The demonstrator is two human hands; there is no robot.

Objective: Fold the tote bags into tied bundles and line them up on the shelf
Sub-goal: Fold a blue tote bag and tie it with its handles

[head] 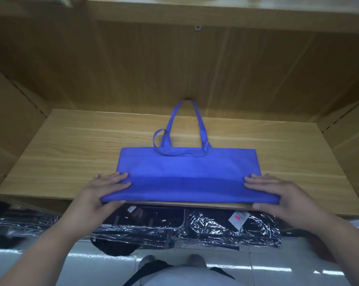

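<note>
A blue tote bag [186, 172] lies flat on the wooden shelf [71, 153], its near part folded over at the shelf's front edge. Its two handles [186, 124] point toward the back wall, one looped up, the other flopped across the bag's top edge. My left hand [104, 190] holds the bag's near left corner, fingers on top and thumb underneath. My right hand [277, 195] holds the near right corner the same way, fingers flat on the fold and thumb below the edge.
The shelf is a wooden alcove with side walls and a board overhead. Below the front edge lie dark items in shiny plastic wrap [195, 228] with paper tags. A tiled floor and my shoes [170, 263] show at the bottom.
</note>
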